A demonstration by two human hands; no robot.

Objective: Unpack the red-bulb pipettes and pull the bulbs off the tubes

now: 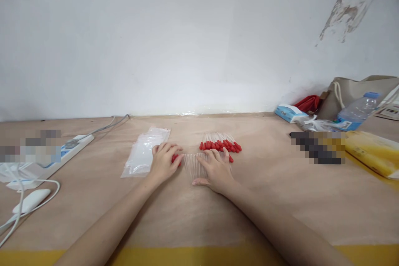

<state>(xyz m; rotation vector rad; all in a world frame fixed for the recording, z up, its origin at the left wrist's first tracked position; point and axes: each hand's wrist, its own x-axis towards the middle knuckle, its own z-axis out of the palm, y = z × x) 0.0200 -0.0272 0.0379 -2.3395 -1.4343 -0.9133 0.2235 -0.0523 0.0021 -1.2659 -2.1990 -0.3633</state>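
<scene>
My left hand [164, 162] is on the table with its fingers curled around small red pieces [175, 159], which it partly hides. My right hand [216, 170] lies over a row of thin translucent sticks [191, 165], thumb at their near ends and fingers spread across the far part. Just beyond the right hand is a second group of thin sticks with red ends [220, 145], the red ends pointing toward me. One more red end [231, 158] shows beside the right fingers. Clear plastic bags [139, 156] lie flat left of my left hand.
At the left are a white power strip [81, 141], cables and a white mouse-shaped object [31, 200]. Along the right stand a blue tissue pack [289, 113], a water bottle [358, 110], a grey bag [324, 106] and a yellow packet [370, 153]. A white wall rises behind the table.
</scene>
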